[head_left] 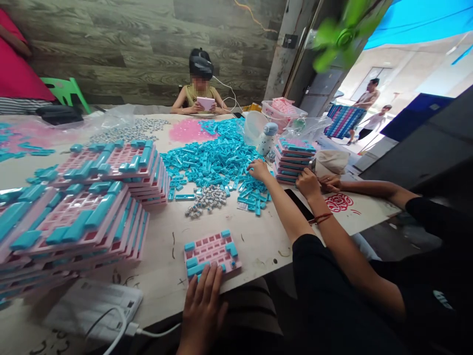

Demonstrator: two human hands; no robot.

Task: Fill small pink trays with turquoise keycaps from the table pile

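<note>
My left hand (202,296) lies with its fingers stretched over the near edge of a pink keyboard-like frame (210,246), which has turquoise caps on part of its grid and rows of open square holes. My right hand (259,170) reaches out to the right edge of a spread pile of turquoise plastic caps (218,153). Its fingers are bent down among the caps, and whatever is between the fingertips is hidden. A heap of small grey-white parts (207,199) sits between the frame and the pile.
Tall stacks of pink frames (81,212) stand at left, behind a white power bank (96,305) with a cable. A co-worker's hands (309,183) are beside another frame stack (293,160) and a dark phone (299,204). A bottle (267,139) stands beyond; a person sits across the table.
</note>
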